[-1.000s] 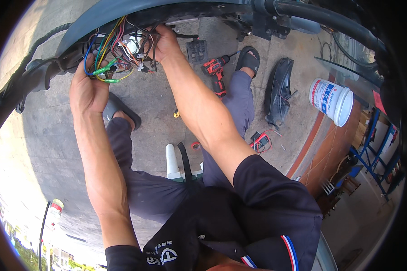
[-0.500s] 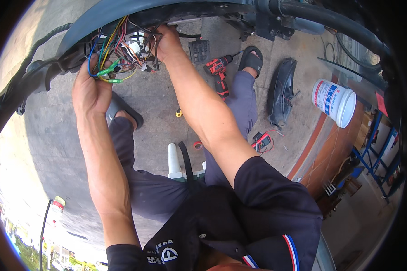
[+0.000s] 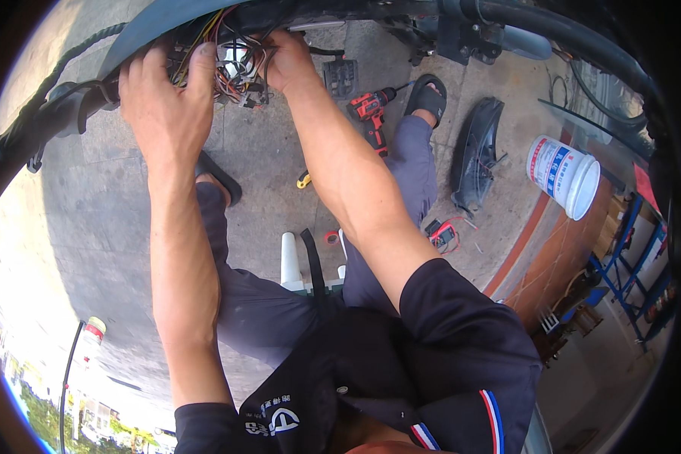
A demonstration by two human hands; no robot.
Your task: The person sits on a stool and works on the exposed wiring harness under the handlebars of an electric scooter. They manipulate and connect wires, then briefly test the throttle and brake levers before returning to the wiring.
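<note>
A tangled bundle of coloured wires (image 3: 231, 82) with small connectors hangs beneath the dark curved body panel of a vehicle (image 3: 150, 34) at the upper left. My left hand (image 3: 166, 102) reaches up against the panel's lower edge, beside the wires. Its thumb stands apart from the fingers, and the fingertips are partly lost in shadow. On the other side of the bundle, my right hand (image 3: 289, 64) is curled at the dark wires, its fingertips partly hidden behind them. A pale connector block (image 3: 238, 62) shows among the wires between my hands.
A red and black cordless drill (image 3: 369, 113) lies on the floor near my sandalled foot (image 3: 427, 98). Farther right are a black curved plastic part (image 3: 477, 155), a white bucket (image 3: 561, 178) and a multimeter (image 3: 440, 234). A yellow-handled tool (image 3: 303, 180) lies between my legs.
My left hand has moved up to the panel edge, and its fingers have spread. The green-sleeved connectors that it held are out of sight. My right hand stays at the wires.
</note>
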